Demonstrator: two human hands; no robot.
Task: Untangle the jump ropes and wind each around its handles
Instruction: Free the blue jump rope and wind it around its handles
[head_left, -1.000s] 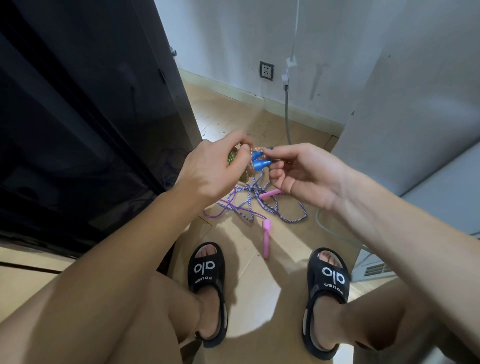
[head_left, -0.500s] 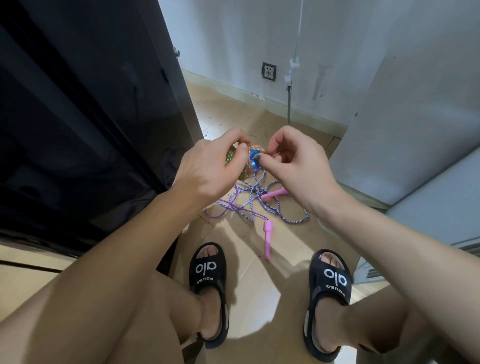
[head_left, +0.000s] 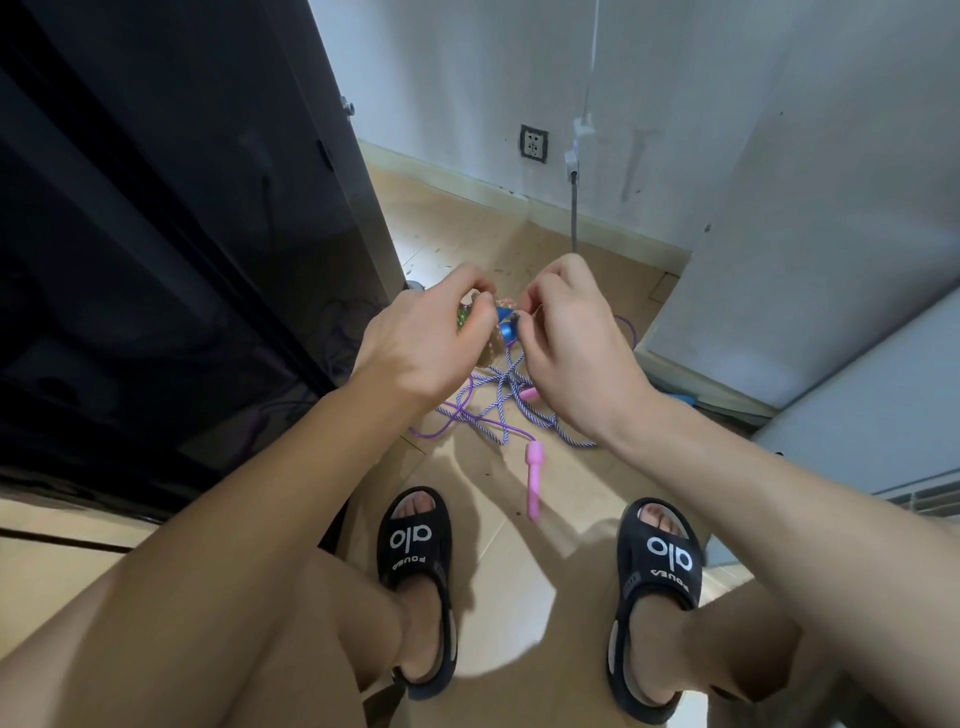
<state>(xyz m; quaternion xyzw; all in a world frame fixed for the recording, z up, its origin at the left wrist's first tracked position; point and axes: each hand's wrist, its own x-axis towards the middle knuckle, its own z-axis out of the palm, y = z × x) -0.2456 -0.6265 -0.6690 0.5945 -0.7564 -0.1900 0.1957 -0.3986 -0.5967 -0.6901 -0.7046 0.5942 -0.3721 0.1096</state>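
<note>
1. Our left hand (head_left: 415, 353) grips a beaded bundle (head_left: 485, 348); our right hand (head_left: 571, 358) pinches its blue handles (head_left: 506, 325).
2. Below, the striped rope (head_left: 524, 415), purple rope (head_left: 452, 421) and pink handle (head_left: 535, 480) lie tangled on the floor (head_left: 493, 551).
3. A black cabinet (head_left: 182, 234) stands at left, a grey panel (head_left: 805, 234) at right, with 2 sandals (head_left: 415, 545) near.

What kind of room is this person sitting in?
Probably a room in a home: a tiled floor with a skirting board, a wall socket, and sandals on the person's feet. Jump ropes lie tangled on the floor.
</note>
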